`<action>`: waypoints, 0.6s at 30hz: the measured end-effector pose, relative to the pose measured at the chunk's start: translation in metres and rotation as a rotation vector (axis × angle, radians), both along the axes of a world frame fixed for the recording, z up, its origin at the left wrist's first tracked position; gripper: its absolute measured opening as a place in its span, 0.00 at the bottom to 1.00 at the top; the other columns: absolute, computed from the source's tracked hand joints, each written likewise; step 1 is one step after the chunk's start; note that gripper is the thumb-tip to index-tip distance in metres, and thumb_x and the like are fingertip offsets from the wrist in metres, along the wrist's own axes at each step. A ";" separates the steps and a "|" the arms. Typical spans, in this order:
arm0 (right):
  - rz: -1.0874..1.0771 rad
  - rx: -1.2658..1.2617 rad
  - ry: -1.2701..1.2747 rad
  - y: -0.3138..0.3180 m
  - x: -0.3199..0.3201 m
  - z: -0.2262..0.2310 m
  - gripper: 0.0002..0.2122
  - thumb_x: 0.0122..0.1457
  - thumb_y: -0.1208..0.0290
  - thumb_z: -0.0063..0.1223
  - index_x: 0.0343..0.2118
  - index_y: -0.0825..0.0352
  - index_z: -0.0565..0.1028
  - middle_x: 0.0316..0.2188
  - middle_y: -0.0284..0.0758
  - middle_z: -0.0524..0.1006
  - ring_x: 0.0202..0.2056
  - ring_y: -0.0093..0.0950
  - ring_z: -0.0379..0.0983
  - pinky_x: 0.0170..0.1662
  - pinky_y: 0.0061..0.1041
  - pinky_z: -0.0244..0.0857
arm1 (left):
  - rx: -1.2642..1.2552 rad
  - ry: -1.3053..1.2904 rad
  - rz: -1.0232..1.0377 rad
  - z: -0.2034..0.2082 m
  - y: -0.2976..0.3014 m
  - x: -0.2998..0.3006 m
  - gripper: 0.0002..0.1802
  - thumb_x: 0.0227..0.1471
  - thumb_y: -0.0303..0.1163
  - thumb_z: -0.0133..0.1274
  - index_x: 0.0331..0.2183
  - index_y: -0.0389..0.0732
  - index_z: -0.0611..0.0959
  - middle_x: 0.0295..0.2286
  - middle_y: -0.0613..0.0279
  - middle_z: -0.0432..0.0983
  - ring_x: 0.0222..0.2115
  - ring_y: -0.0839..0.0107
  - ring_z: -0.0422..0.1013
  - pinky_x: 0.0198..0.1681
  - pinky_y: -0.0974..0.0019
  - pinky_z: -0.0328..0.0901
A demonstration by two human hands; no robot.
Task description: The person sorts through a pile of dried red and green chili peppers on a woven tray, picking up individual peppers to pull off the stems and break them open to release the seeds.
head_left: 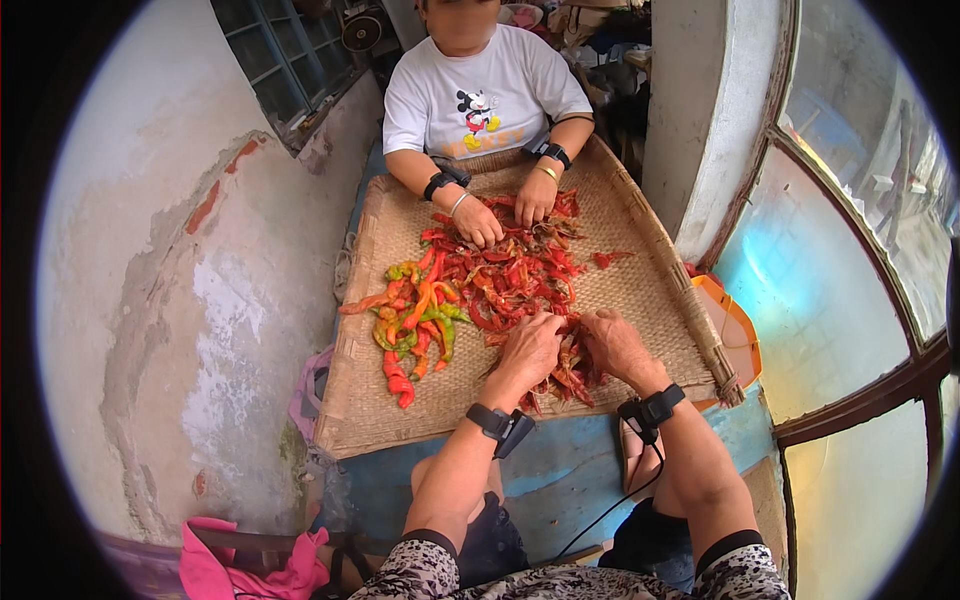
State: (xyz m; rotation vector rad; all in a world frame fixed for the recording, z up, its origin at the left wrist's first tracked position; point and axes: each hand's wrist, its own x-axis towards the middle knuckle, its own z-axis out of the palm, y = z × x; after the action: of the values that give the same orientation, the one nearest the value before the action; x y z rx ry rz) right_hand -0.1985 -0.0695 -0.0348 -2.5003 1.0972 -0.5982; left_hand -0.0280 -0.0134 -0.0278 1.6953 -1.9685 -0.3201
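A heap of dried, wrinkled red chili peppers [515, 275] lies in the middle of a woven bamboo tray [430, 420]. My left hand [530, 350] is at the near end of the heap, its fingers closed on a red chili pepper. Close beside it, my right hand [615, 345] bends its fingers inward, also closed on a red chili pepper. The fingertips of both hands are partly hidden among the peppers. To the left of the heap sits a looser pile of fresher red, orange and green chili peppers [415, 320].
Across the tray a person [490, 90] in a white T-shirt has both hands in the far end of the heap. A cracked wall [200, 260] runs along the left, a framed glass window [800, 270] along the right. An orange-rimmed container [735, 335] stands beside the tray; pink cloth [255, 570] lies lower left.
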 end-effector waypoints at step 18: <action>-0.138 -0.278 0.027 0.002 -0.017 0.025 0.04 0.47 0.73 0.55 0.25 0.66 0.72 0.28 0.39 0.73 0.36 0.38 0.71 0.36 0.33 0.69 | -0.119 0.007 -0.059 -0.009 0.010 0.011 0.11 0.45 0.18 0.49 0.35 0.35 0.76 0.33 0.49 0.70 0.36 0.53 0.67 0.41 0.56 0.63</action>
State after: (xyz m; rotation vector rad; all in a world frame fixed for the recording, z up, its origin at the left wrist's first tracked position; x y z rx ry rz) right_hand -0.2153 -0.0674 -0.0095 -2.6869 1.2822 -0.8080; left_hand -0.0165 -0.0031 -0.0367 1.5623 -1.9939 -0.2254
